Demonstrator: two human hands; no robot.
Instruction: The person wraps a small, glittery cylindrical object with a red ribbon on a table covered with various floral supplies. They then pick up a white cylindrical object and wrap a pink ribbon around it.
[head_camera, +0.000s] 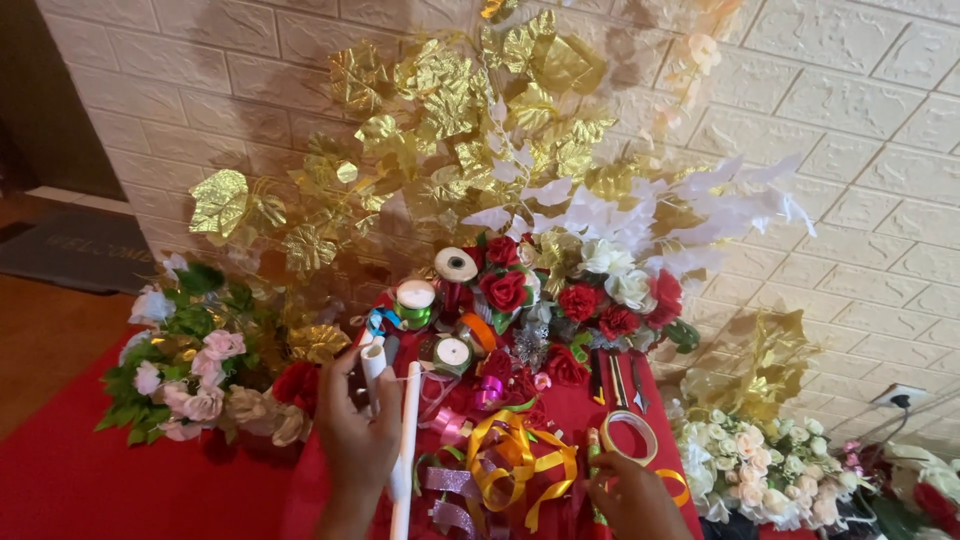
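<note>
Two hands work at the near edge of a table with a red cloth (590, 410). The left hand (355, 430) is closed around a white roll of paper (406, 440), fingers wrapped on it, so the roll stands nearly upright and does not fall on the ribbons. The right hand (630, 495) has its fingers pinched on a clear tape ring (629, 436), lifting its edge just above the cloth, probably to keep the sticky side free.

Between the hands lie loose yellow ribbon curls (515, 460) and pink glitter ribbon (450, 480), spread flat within easy reach. Further back stand several ribbon spools (455, 265), and scissors (615, 380) lie beside them. Behind these, red and white roses (590, 295) lean on the wall, with gold leaves (450, 110) and white leaves (720, 200) rising above. A pink and white bouquet (190, 370) sits at the left on the floor side.
</note>
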